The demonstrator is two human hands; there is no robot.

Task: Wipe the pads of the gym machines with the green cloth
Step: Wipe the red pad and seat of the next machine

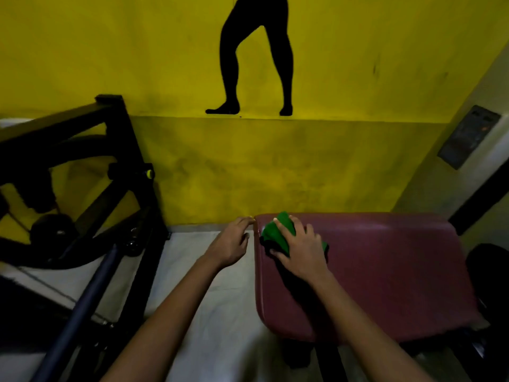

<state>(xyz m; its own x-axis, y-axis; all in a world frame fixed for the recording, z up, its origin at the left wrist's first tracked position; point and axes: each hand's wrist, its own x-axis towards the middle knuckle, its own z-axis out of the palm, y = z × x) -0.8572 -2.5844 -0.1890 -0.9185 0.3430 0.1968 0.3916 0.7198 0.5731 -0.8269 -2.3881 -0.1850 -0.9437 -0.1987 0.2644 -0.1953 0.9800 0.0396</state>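
A dark red padded seat (385,271) of a gym machine fills the lower right. On its far left corner lies the bunched green cloth (275,234). My right hand (298,248) presses flat on the cloth with spread fingers, covering most of it. My left hand (232,242) hovers just left of the pad's edge, fingers loosely curled, holding nothing; its fingertips are close to the pad's far corner.
A black steel machine frame (115,188) with a dark bar (91,296) stands at the left. A yellow wall (275,166) with a black leg silhouette rises right behind the pad. The pale floor (198,312) lies between frame and pad. A dark panel (468,136) hangs at right.
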